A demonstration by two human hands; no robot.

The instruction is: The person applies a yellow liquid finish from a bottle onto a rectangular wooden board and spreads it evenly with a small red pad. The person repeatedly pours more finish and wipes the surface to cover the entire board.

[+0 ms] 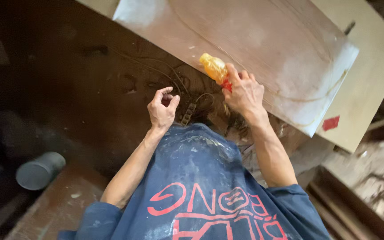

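A soft orange-yellow squeeze bottle (214, 67) with a red cap lies tilted over the near edge of a dusty plywood sheet (263, 49), clasped at its neck by the person's right hand (244, 93), fingers closed around it. The left hand (162, 109) hovers just beside it over the dark floor, thumb and forefinger curled together in a pinch; whether anything sits between them cannot be told. Thin wires (174, 75) loop across the ground between the hands. A second pale board (374, 66) bearing a red sticker (330, 123) lies under the sheet. A grey pipe section (38, 170) rests at lower left.
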